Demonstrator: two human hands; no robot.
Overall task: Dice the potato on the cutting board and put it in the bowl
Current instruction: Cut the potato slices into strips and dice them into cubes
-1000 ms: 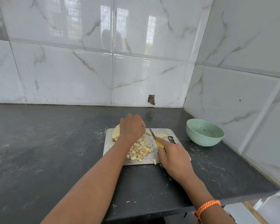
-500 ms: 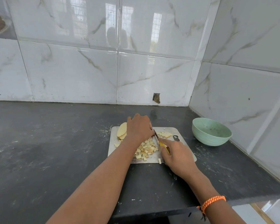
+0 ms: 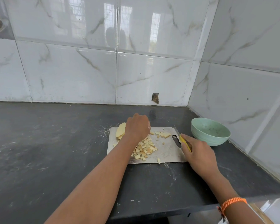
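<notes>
A metal cutting board (image 3: 168, 153) lies on the dark counter. A pile of diced potato (image 3: 144, 147) sits at its middle, with a few cut strips (image 3: 162, 135) further back. My left hand (image 3: 137, 126) is curled, knuckles up, over a stack of pale potato slices (image 3: 120, 131) that stick out from under its left side; the fingertips are hidden. My right hand (image 3: 199, 152) grips a yellow-handled knife (image 3: 183, 142) at the board's right edge, blade pointing away and clear of the potato. A green bowl (image 3: 199, 135) stands right of the board.
Tiled walls close off the back and the right, meeting in a corner behind the bowl. The counter's front edge (image 3: 168, 210) runs near my forearms. One potato cube (image 3: 158, 160) lies at the board's near edge. Dark counter stretches to the left.
My right hand has drawn the knife away from the potato to the board's right edge. My left hand stays on the slices. The view has shifted slightly.
</notes>
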